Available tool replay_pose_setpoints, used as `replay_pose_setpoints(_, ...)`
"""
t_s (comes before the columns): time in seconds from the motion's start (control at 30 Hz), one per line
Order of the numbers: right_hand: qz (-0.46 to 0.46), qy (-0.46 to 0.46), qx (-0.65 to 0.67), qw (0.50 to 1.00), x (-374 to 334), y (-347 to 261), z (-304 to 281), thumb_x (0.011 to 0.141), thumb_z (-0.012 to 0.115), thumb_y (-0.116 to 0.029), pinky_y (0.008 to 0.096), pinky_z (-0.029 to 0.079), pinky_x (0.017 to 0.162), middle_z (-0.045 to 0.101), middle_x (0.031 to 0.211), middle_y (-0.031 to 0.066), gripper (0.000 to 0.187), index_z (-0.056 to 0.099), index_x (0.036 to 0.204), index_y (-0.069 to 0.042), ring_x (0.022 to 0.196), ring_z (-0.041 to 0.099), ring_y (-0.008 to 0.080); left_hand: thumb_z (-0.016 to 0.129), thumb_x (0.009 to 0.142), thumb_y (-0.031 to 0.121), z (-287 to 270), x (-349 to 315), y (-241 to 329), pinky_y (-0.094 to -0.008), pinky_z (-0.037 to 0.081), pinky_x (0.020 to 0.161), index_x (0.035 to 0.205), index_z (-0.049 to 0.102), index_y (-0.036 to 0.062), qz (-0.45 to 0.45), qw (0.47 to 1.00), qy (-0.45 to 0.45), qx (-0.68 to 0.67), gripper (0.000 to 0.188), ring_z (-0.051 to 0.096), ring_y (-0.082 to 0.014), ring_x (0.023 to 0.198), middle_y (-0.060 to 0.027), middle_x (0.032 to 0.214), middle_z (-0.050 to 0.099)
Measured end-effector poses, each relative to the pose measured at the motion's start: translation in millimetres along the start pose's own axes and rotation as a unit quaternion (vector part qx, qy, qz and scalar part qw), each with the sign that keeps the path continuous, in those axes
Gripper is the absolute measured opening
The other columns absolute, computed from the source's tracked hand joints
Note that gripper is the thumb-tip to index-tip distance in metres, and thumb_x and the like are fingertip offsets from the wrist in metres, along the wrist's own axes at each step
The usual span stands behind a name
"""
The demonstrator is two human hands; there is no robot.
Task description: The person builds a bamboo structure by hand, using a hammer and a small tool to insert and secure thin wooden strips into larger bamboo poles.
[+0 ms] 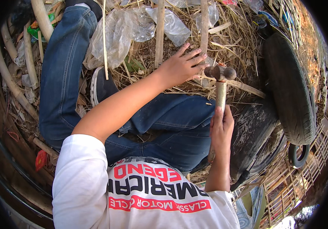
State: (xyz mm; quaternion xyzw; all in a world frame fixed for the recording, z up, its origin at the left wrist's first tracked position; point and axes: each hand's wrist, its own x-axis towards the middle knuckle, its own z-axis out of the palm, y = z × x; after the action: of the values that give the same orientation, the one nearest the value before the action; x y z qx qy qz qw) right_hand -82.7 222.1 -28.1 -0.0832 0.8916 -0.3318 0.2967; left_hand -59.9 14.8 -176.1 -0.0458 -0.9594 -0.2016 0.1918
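Note:
My right hand (222, 124) is wrapped round the pale handle of a ball-peen hammer (221, 94), which stands head up with its rusty metal head close to my left fingertips. My left arm reaches across my bent, jeans-clad leg. At its end my left hand (182, 68) is open, palm down, fingers spread over the straw. Just beyond those fingers, two flat wooden strips (159, 32) run away from me. Another wooden strip (248, 89) slants off to the right behind the hammer. Whether my left thumb touches anything under the hammer head cannot be made out.
Crumpled clear plastic sheets (114, 36) lie on the straw ahead. Black tyres (288, 87) stand and lean on the right, above a woven bamboo lattice (297, 179). Curved poles (15, 86) and litter lie left, with a red scrap (41, 160) near my left sleeve.

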Motion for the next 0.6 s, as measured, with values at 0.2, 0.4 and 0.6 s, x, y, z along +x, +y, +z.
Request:
replay_pose_setpoints(0.2, -0.002, 0.005, -0.006, 1.0, 2, -7, -3, 0.103, 0.047, -0.034, 0.0279, 0.037, 0.05, 0.048, 0.061, 0.002, 0.037, 0.052, 0.088, -0.001, 0.055, 0.044, 0.0093, 0.067, 0.086, 0.042, -2, -4, 1, -0.0594, 0.027, 0.113, 0.116, 0.066, 0.02, -0.01, 0.999, 0.0, 0.036, 0.037, 0.044, -0.0225, 0.128, 0.0008, 0.14, 0.048)
replay_pose_setpoints(0.4, -0.019, 0.01, 0.011, 1.0, 2, -8, -3, 0.103, 0.048, -0.032, 0.029, 0.038, 0.051, 0.049, 0.062, 0.0035, 0.035, 0.053, 0.089, 0.0, 0.055, 0.044, 0.0106, 0.067, 0.085, 0.041, -4, -2, 2, -0.0606, 0.028, 0.112, 0.111, 0.068, 0.0198, 0.001, 0.999, -0.004, 0.051, 0.034, 0.046, -0.0222, 0.123, -0.0006, 0.139, 0.047)
replay_pose_setpoints(0.6, -0.008, -0.003, -0.005, 1.0, 4, -17, -11, 0.103, 0.048, -0.035, 0.0266, 0.036, 0.05, 0.047, 0.061, 0.0017, 0.036, 0.052, 0.089, -0.002, 0.055, 0.045, 0.0081, 0.066, 0.086, 0.041, -2, -3, 2, -0.0602, 0.027, 0.112, 0.11, 0.069, 0.0188, -0.005, 0.999, -0.012, 0.041, 0.033, 0.047, -0.024, 0.123, -0.0018, 0.14, 0.048)
